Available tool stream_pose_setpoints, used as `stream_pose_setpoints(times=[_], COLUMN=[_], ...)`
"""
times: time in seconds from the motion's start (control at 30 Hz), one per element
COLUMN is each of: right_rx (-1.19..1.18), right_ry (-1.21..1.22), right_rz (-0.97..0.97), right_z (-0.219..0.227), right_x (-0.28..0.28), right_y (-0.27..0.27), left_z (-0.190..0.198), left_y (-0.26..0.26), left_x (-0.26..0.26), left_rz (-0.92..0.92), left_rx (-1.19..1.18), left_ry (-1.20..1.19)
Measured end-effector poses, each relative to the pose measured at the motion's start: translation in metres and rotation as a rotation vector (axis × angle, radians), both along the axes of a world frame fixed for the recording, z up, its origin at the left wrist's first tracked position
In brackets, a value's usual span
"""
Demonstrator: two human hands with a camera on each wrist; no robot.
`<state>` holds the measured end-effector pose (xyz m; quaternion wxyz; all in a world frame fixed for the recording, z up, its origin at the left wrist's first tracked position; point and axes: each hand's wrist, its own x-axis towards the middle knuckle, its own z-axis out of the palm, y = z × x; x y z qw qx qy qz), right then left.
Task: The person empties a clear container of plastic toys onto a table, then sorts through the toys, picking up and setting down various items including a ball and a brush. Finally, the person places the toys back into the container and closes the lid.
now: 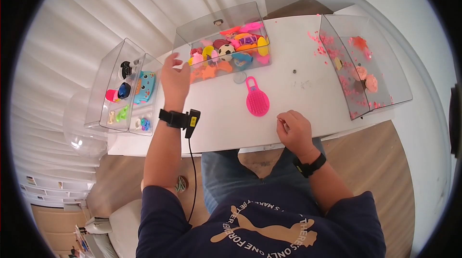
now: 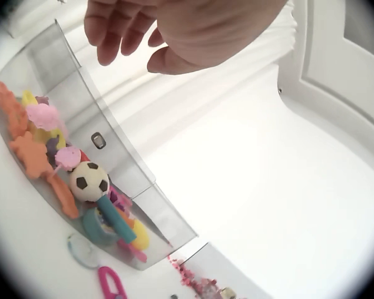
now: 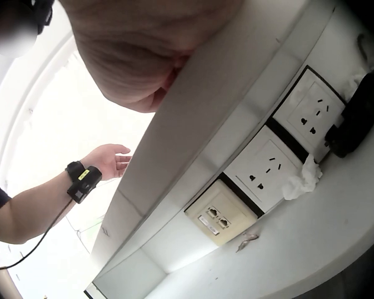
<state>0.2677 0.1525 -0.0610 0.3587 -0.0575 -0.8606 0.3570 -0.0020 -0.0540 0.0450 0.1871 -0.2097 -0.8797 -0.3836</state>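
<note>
In the head view my left hand (image 1: 175, 82) is raised at the left end of the clear middle bin (image 1: 185, 37), fingers loosely bent and nothing in them; the left wrist view shows this hand (image 2: 199, 31) above the bin. That bin holds a small soccer ball (image 1: 226, 52), orange pieces (image 1: 209, 72) and a teal piece (image 1: 242, 60). My right hand (image 1: 294, 130) rests at the table's front edge, fingers loosely curled, with no object seen in it; its fingertips are mostly hidden in the right wrist view. A pink brush (image 1: 257, 102) lies between the hands.
At the left, a clear bin (image 1: 94, 99) holds a blue toy (image 1: 145, 87) and small figures. The right clear bin (image 1: 394, 65) has peach flowers (image 1: 371, 83) and pink bits. A clear disc (image 1: 239, 77) and a small dark piece (image 1: 294, 71) lie on the white table (image 1: 211, 123).
</note>
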Motion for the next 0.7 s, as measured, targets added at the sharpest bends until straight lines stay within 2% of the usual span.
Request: stream_pose_setpoints(times=[0.07, 0.13, 0.23, 0.33, 0.5, 0.7], right_rx=[-0.009, -0.017, -0.027, -0.033, -0.03, -0.032], right_ry=[-0.017, -0.024, -0.018, -0.011, -0.021, -0.016], right_rz=[0.006, 0.006, 0.0, 0.004, 0.011, 0.003], right_z=[0.001, 0.001, 0.0, 0.0, -0.002, 0.001], right_x=[0.001, 0.0, 0.0, 0.001, 0.001, 0.0], right_y=[0.0, -0.001, -0.001, -0.001, 0.0, -0.001], left_z=[-0.01, -0.017, -0.05, -0.06, -0.077, -0.077], left_y=[0.01, 0.024, 0.041, 0.06, 0.075, 0.076], left_x=[0.011, 0.027, 0.031, 0.043, 0.039, 0.039], left_rz=[-0.054, -0.209, -0.546, -0.563, -0.554, -0.466], left_rx=[-0.093, -0.209, -0.448, -0.645, -0.685, -0.777], left_ry=[0.102, -0.043, 0.264, 0.058, 0.0, -0.027])
